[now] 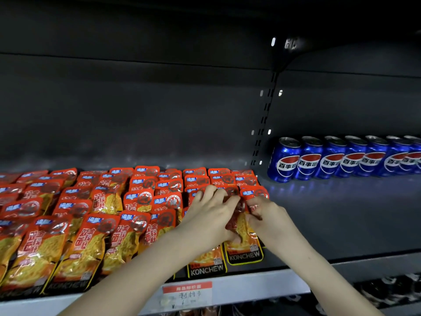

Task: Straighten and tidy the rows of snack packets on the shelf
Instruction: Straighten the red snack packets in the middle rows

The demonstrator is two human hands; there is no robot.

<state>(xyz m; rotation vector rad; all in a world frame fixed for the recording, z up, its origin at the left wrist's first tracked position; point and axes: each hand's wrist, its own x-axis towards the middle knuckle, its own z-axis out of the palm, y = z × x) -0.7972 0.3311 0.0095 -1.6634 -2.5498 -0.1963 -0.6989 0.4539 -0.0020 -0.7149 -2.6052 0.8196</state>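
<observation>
Several rows of red and orange snack packets (95, 215) lie overlapping on the dark shelf (341, 215), running from the back to the front edge. In the rightmost row, a front packet (243, 245) with a black KONCHEW band sits between my two hands. My left hand (209, 213) has its fingers curled over that packet's top left. My right hand (266, 213) pinches its top right edge. Another KONCHEW packet (206, 263) lies just left of it, partly under my left forearm.
A row of blue Pepsi cans (341, 158) stands at the back right, past the slotted shelf upright (264, 119). A red and white price tag (186, 293) hangs on the grey shelf lip. Bare shelf lies in front of the cans.
</observation>
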